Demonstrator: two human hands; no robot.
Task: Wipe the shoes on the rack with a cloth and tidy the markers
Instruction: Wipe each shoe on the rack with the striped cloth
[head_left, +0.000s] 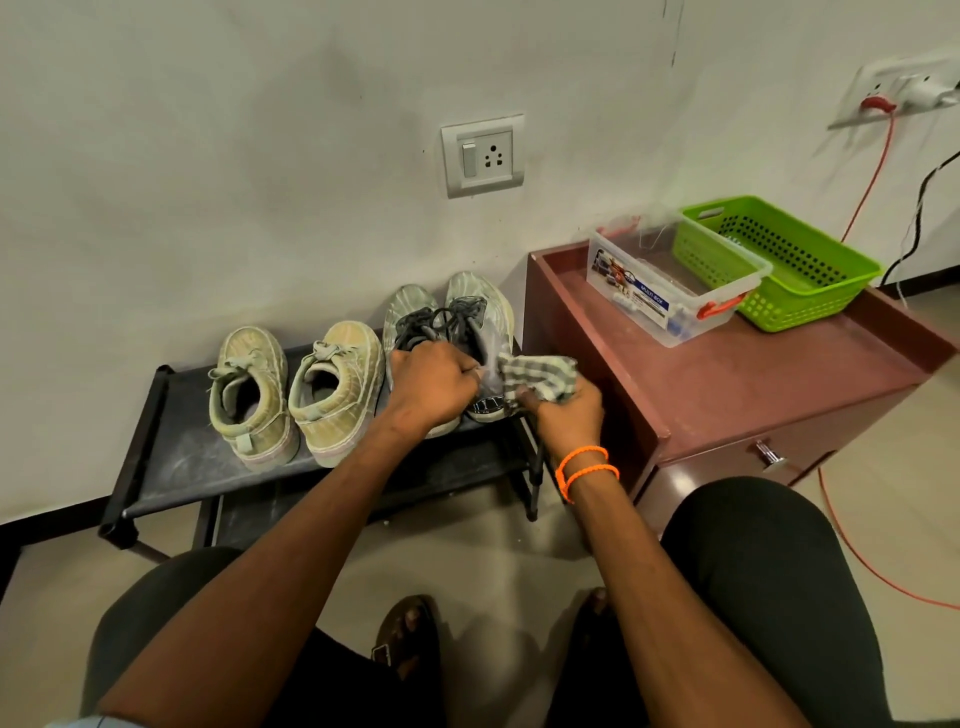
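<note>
A black shoe rack (176, 457) stands against the wall with two pairs of shoes on its top shelf. The beige pair (296, 395) sits in the middle, heels toward me. A grey pair with dark laces (462, 312) stands at the rack's right end. My left hand (434, 387) grips the grey pair from above, near the collars. My right hand (569, 410) holds a checked cloth (540, 376) against the right grey shoe's outer side. No markers are plainly visible; small items lie in the clear box (675, 280).
A maroon side table (769, 374) with a raised rim stands right of the rack, carrying the clear box and a green perforated basket (779, 260). An orange cable (872, 566) trails across the floor on the right. My knees and sandalled feet are below.
</note>
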